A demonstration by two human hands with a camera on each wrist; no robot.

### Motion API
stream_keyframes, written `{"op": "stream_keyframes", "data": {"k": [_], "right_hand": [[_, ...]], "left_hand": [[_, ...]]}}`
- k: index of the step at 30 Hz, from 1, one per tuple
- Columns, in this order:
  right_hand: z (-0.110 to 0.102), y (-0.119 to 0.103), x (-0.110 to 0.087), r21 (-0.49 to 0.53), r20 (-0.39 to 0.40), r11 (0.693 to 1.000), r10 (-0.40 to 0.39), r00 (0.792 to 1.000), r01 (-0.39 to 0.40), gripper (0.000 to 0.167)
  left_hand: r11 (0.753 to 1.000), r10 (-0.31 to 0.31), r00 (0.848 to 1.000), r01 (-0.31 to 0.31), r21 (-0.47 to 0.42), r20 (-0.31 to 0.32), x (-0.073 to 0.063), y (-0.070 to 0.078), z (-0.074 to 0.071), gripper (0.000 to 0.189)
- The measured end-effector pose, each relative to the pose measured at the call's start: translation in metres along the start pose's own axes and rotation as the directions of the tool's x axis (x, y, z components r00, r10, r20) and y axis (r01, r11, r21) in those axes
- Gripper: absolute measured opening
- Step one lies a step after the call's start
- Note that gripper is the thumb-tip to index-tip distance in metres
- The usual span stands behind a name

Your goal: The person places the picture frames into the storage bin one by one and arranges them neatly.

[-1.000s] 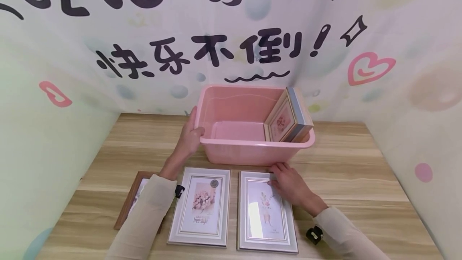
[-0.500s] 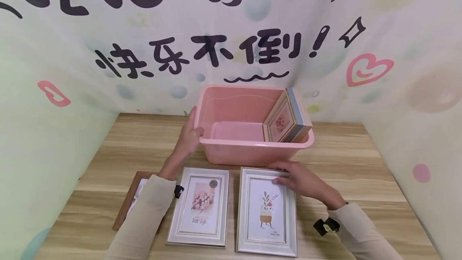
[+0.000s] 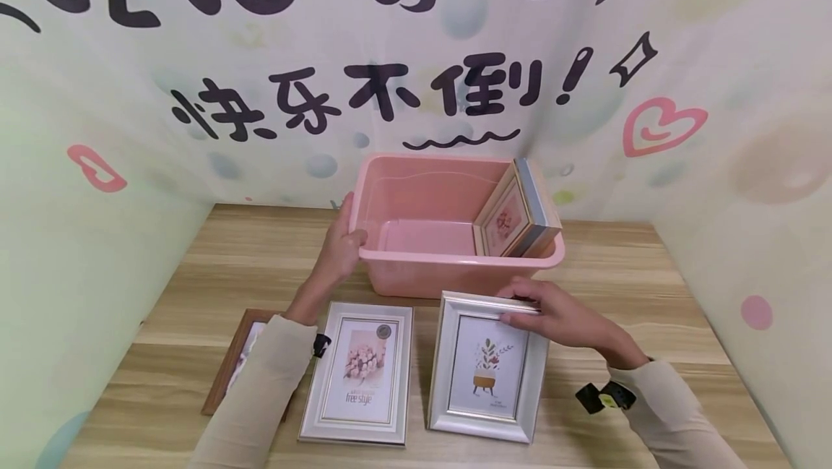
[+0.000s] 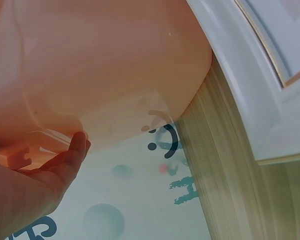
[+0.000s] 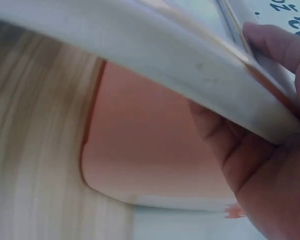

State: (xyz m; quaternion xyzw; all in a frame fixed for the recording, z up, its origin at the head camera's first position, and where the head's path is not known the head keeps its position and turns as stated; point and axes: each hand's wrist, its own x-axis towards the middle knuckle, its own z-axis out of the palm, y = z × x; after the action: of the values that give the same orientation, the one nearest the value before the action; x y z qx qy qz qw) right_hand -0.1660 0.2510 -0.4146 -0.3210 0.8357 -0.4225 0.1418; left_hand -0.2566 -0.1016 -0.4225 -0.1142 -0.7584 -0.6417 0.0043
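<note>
My left hand grips the left rim of a pink plastic tub, thumb on the outside front and fingers wrapped over the side. In the left wrist view the fingers curl under the tub's edge. My right hand pinches the upper right edge of a silver-white picture frame, thumb on its front and fingers behind. That frame, with a potted-plant print, is tilted up, its top edge raised toward the tub. The right wrist view shows the frame's edge between thumb and fingers.
Several picture frames lean together inside the tub's right end. Another silver-white frame with a flower print lies flat on the wooden table. A brown frame lies partly under my left sleeve. A printed wall stands close behind the tub.
My right hand has lifted the top edge of the potted-plant picture frame, which was lying flat and now stands tilted. My left hand has stayed on the tub rim.
</note>
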Motion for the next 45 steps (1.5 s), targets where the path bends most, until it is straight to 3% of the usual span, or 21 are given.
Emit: {"op": "stream_keyframes", "data": {"k": [3,8,12,17,21,24,28,32,35,39,42,45], "right_hand": [[-0.003,-0.006,-0.003,0.023,0.029,1.000,-0.010,1.000,0.009,0.016],[-0.011,-0.021,-0.009,0.003,0.066,0.998,-0.061,0.996,0.061,0.035],[-0.020,-0.033,-0.010,-0.090,0.038,0.977,-0.193,0.980,0.196,0.039],[-0.033,-0.047,-0.011,-0.161,-0.083,0.943,-0.308,0.948,0.292,0.043],[-0.045,-0.060,-0.015,-0.191,-0.200,0.940,-0.320,0.926,0.283,0.047],[-0.054,-0.070,-0.018,-0.220,-0.296,0.939,-0.323,0.899,0.265,0.048],[-0.064,-0.082,-0.018,-0.168,-0.410,0.944,-0.328,0.851,0.283,0.043],[-0.070,-0.090,-0.016,-0.134,-0.522,0.943,-0.330,0.787,0.306,0.029],[-0.073,-0.095,-0.013,-0.196,-0.612,0.947,-0.320,0.723,0.253,0.024],[-0.073,-0.099,-0.006,-0.282,-0.713,0.953,-0.283,0.642,0.108,0.027],[-0.073,-0.101,0.000,-0.300,-0.772,0.954,-0.258,0.581,0.026,0.031],[-0.073,-0.103,0.006,-0.293,-0.813,0.956,-0.247,0.528,-0.004,0.032]], "left_hand": [[1.000,0.001,1.000,-0.001,-0.005,0.001,0.000,0.000,0.000,0.081],[1.000,0.001,1.000,-0.001,-0.005,0.001,0.000,0.000,0.000,0.081],[1.000,0.008,1.000,-0.008,-0.006,0.001,0.000,0.000,0.001,0.081],[1.000,0.014,1.000,-0.014,-0.009,0.000,0.000,0.000,0.000,0.082],[1.000,0.013,1.000,-0.013,-0.006,0.001,0.000,-0.001,0.000,0.082],[1.000,0.018,1.000,-0.018,-0.004,0.001,0.000,0.000,0.000,0.081],[1.000,0.031,1.000,-0.031,-0.004,0.004,0.001,-0.001,-0.001,0.081],[1.000,0.024,1.000,-0.024,0.011,-0.002,0.000,0.000,-0.002,0.081],[1.000,0.016,1.000,-0.016,0.020,-0.009,0.000,0.001,-0.002,0.081],[1.000,0.020,1.000,-0.020,0.007,-0.004,-0.001,0.001,-0.002,0.082],[1.000,0.025,1.000,-0.025,-0.001,-0.001,0.000,0.000,-0.002,0.082],[1.000,0.025,1.000,-0.025,0.004,0.002,0.000,-0.001,-0.002,0.080]]}}
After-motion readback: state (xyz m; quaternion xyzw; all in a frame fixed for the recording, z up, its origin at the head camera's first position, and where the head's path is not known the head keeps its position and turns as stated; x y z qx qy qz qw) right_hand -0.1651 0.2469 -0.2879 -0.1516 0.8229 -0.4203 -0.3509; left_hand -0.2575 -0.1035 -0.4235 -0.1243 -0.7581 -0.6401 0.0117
